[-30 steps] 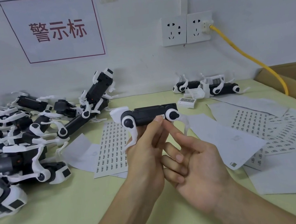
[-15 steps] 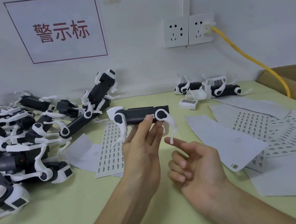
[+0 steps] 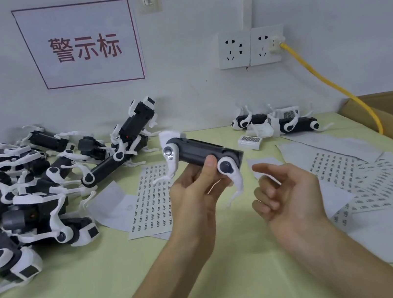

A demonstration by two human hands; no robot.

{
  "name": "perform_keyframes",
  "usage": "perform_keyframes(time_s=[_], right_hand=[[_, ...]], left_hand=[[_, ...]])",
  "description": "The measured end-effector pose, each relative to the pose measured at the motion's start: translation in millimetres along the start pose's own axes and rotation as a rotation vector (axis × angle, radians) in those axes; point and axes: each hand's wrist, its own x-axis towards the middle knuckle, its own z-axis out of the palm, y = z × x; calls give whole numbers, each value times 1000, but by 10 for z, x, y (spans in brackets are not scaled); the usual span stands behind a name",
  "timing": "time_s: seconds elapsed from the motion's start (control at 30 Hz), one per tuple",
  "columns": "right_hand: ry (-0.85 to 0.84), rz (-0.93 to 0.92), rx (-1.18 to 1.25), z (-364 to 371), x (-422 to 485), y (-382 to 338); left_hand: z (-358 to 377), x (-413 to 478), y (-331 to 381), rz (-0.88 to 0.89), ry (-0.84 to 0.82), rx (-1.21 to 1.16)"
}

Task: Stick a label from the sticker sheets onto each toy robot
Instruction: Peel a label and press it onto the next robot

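Centrally, your left hand (image 3: 197, 195) holds one toy robot (image 3: 201, 153) above the table (image 3: 82, 282), in front of your chest. Its dark body lies nearly level, with the long axis running from upper left to lower right. The white-capped end points up and left toward the wall, and the blunt dark end points right and sits lower and nearer to you. Two white legs hang down from round joints on the side facing you. Your thumb presses on that side near the right joint, with the other fingers curled underneath.

Your right hand (image 3: 288, 196) is just beside the robot's right end, apart from it. Its palm is turned up, its fingers are loosely bent, and it grips nothing.

A sticker sheet (image 3: 152, 202) lies flat on the table behind your left hand. Loose sheets (image 3: 348, 171) are spread out to the right, overlapping one another. A pile of robots (image 3: 29, 188) fills the left side, and a pair of robots (image 3: 276, 123) lies by the wall at the back right. On the wall are a sign (image 3: 84, 45) and sockets (image 3: 250, 46). A yellow cable (image 3: 335, 90) runs from the sockets toward a cardboard box (image 3: 390, 113).
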Motion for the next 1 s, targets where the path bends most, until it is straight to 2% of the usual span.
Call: perform_keyframes(time_s=[0.2, 0.33, 0.5, 0.6, 0.7, 0.83, 1.0], right_hand=[[-365, -322, -465, 61, -48, 35], [-313, -412, -523, 83, -49, 84], [-295, -424, -491, 52, -8, 86], [-314, -411, -488, 40, 0, 86], [-342, -399, -540, 37, 9, 97], [-297, -446, -656, 9, 23, 119], [-322, -461, -663, 21, 37, 100]], left_hand=[[-8, -6, -54, 77, -16, 139], [-12, -1, -42, 58, -20, 142], [-15, 30, 1, -19, -54, 83], [-35, 24, -22, 21, -100, 173], [-56, 38, -43, 36, -82, 207], [-82, 40, -85, -17, -71, 206], [-119, 62, -89, -56, -70, 164]])
